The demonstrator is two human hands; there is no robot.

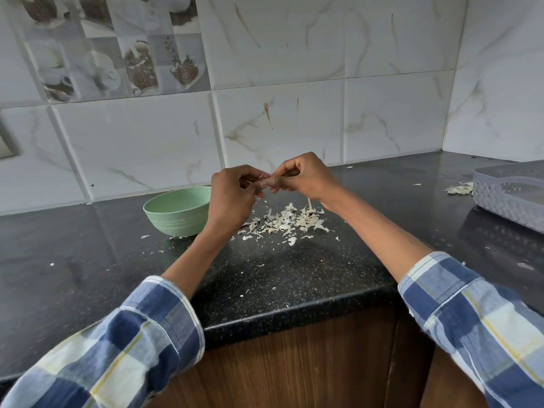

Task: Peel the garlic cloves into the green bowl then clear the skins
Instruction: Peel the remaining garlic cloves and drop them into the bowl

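Left hand [231,195]: It is held up above the counter [294,275], just right of the green bowl [176,212]. Its fingers are curled and pinch a small garlic clove [263,181] at the tips.
Right hand [306,178]: It is held up too, and its fingertips meet the left hand's tips. Its fingers are curled and pinch the same small clove from the other side.
Garlic clove: Only a tiny pale bit shows between the two hands. The fingers hide most of it, so how much skin is on it cannot be told.
Thin strip [309,203]: A pale thin bit shows just below the right hand, over the pile. It is too small to tell if it touches the hand.
Green bowl: It sits upright on the counter near the wall, to the left of the hands. The left hand covers part of its right rim. What is inside cannot be seen from here.
Garlic skins [287,220]: A pile of white, flaky bits lies on the counter right under the hands. Small crumbs are spread around it and near the foot of the bowl.
More skins [459,189]: A smaller heap lies far to the right, just beside the basket.
Basket [506,198]: A pale purple plastic basket sits on the counter at the right edge.
Counter: It is black with tiny specks, and brown wood cupboards are below it.
Wall [294,83]: White marble-look tiles, with coffee cup pictures up on the left.
Sleeves [141,334]: Both arms wear a blue, white and yellow checked shirt, rolled back from the wrists.
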